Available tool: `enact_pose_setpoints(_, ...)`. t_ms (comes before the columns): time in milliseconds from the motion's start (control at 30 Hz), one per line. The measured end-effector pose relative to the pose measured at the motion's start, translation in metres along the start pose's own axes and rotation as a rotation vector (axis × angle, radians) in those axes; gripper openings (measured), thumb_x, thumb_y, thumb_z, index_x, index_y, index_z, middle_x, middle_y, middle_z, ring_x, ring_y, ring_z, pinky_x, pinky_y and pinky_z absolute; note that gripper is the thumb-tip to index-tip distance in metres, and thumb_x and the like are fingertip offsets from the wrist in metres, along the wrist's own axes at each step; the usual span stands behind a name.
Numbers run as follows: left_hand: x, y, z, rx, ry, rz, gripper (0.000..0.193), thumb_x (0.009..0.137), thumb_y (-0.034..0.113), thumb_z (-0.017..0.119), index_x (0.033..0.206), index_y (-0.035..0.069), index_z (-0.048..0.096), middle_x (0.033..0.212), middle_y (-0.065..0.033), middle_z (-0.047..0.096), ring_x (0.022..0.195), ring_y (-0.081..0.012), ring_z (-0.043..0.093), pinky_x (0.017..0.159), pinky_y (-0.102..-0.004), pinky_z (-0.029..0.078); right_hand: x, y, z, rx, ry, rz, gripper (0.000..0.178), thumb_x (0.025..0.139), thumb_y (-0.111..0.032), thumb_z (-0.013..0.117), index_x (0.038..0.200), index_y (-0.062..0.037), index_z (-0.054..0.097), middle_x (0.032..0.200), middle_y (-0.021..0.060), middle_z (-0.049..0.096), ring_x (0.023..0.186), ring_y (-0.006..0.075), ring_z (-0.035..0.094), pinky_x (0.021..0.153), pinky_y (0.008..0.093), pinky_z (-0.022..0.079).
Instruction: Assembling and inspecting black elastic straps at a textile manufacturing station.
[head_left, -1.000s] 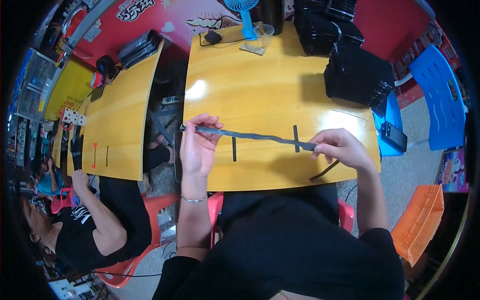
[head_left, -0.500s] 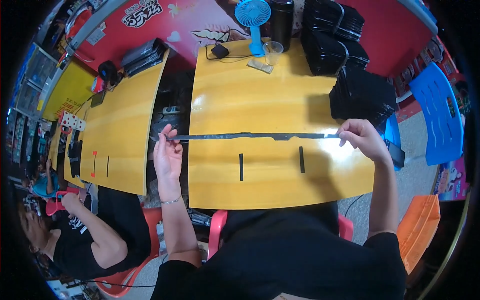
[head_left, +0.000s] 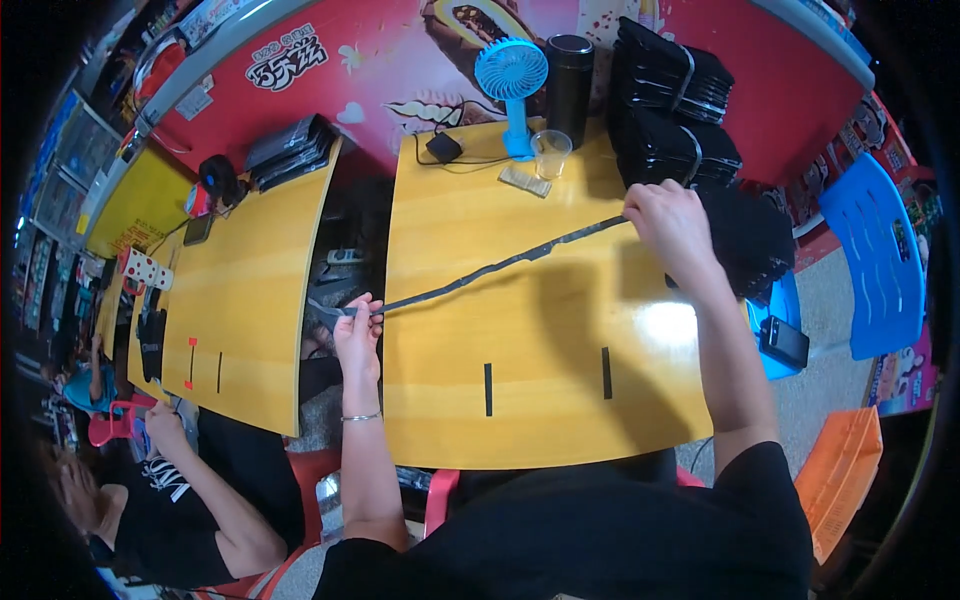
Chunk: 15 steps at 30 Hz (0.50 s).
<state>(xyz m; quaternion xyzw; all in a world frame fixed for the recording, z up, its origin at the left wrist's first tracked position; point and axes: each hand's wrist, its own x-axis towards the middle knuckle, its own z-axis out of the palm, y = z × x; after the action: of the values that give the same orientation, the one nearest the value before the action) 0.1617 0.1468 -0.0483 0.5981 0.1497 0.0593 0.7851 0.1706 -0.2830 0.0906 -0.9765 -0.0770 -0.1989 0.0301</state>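
A long, thin black strip with uneven edges is stretched between my two hands, slanting up toward the right above the yellow table. My left hand pinches its nearer end at the table's left edge, and a short tail sticks out beyond the fingers. Farther off on the right, my right hand grips the other end with closed fingers, close to a pile of black folded packages. On the tabletop below lie a short black mark and a second black mark.
At the back stand a blue fan, a black bottle, a clear cup and banded black bundles. Right are a blue stool and an orange crate. A person sits left at another table.
My right hand has moved away from me and somewhat left, so the strip, level before, now slants. My left hand keeps its pinch. The view has shifted, and the table sits lower in it.
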Motion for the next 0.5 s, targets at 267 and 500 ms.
enact_pose_setpoints(267,0.016,-0.018,-0.001,-0.010,0.024,-0.019,0.028,0.093,0.019,0.059,0.115,0.002,0.055,0.095,-0.0064,0.063,0.075,-0.0076,0.056,0.063,-0.0188,0.045,0.014,0.016,0.086,-0.112,-0.127,0.026,0.007,0.077,-0.016,0.064,0.083,-0.0117,0.065,0.083,0.0045,0.065,0.087,0.0233,0.058,0.080,0.0388,0.039)
enact_pose_setpoints(500,-0.036,0.001,-0.013,-0.001,0.390,0.258,0.025,0.093,0.026,0.059,0.079,0.009,0.048,0.065,0.0020,0.043,0.060,-0.0099,0.044,0.073,-0.0217,0.045,-0.022,-0.005,0.058,0.280,0.220,-0.084,0.016,0.077,-0.002,0.060,0.092,-0.0046,0.062,0.099,0.0099,0.060,0.100,0.0289,0.054,0.090,0.0387,0.041)
